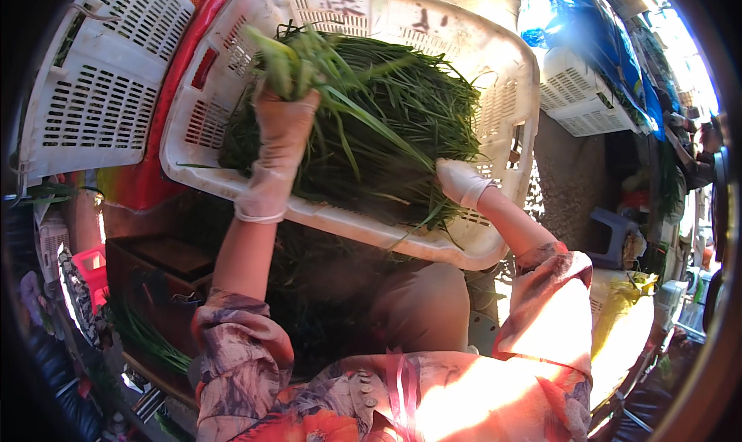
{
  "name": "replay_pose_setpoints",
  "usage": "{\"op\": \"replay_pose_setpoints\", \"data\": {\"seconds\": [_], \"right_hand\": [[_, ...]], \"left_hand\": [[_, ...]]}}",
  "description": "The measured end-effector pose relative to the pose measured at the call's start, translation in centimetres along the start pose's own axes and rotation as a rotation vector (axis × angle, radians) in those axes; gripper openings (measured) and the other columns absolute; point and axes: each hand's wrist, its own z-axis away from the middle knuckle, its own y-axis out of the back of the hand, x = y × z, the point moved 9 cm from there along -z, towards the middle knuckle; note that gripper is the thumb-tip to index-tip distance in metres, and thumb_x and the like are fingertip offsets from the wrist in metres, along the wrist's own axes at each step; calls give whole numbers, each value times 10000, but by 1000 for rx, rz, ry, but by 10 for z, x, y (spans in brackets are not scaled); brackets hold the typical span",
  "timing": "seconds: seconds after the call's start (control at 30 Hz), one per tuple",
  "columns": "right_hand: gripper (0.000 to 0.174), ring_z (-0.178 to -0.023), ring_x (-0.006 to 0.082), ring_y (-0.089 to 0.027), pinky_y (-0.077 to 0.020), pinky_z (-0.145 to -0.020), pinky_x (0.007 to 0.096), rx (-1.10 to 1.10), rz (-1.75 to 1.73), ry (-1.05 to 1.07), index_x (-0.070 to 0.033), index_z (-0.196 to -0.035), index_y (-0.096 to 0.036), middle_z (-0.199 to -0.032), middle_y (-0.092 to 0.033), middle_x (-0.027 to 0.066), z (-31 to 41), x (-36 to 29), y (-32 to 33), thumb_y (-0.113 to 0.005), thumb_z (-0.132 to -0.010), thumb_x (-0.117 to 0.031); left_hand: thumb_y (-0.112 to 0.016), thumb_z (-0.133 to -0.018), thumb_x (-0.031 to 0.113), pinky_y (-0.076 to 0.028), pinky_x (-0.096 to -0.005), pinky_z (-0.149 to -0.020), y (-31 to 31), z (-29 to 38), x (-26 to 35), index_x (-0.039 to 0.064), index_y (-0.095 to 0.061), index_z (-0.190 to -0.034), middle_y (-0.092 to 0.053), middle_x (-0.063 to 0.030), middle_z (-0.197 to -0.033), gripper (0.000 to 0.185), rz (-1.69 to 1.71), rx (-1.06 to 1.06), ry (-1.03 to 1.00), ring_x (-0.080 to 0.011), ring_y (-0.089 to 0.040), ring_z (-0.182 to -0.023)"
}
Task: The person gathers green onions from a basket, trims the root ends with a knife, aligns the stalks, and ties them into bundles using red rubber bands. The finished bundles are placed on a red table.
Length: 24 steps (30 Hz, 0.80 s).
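Note:
A white plastic crate (pixel 261 204) with slotted walls stands in front of me, with a large heap of long green leafy stalks (pixel 394 94) lying in it. My left hand (pixel 284 123), in a thin pale glove, is raised over the crate's left part and closed around a bunch of green leafy stalks (pixel 290 65), blurred at its top. My right hand (pixel 461 181), also gloved, is closed at the lower right of the heap, on the ends of long green leaves that stretch across from the bunch. How many leaves it grips is hidden.
More slotted white crates stand at the left (pixel 98 106) and upper right (pixel 585 94), the latter under blue plastic sheeting (pixel 608 42). A brown box (pixel 156 280), green stalks (pixel 151 337), a blue-grey stool (pixel 608 233) and a yellow sack (pixel 626 326) are nearby. Another person's arm (pixel 678 146) shows far right.

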Motion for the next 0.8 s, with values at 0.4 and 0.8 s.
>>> {"op": "replay_pose_setpoints", "data": {"seconds": [0.4,0.8], "right_hand": [[199,-719,326,-657,-524,-638,440,408,53,43,-78,-734,-638,-735,-647,137,16,-69,81,-661,-790,-269],[82,-728,273,-672,-535,-607,393,601,20,341,-97,-751,-661,-757,-661,107,35,-121,129,-598,-785,-139]], "left_hand": [[-747,-725,72,-513,-316,-816,185,-67,149,-6,-699,-992,-649,-101,-1088,282,86,457,-140,-176,-615,-938],[-767,-730,11,-527,-307,-792,168,-19,168,49,-627,-1066,-658,-41,-980,367,116,57,-73,-161,-634,-885]]}}
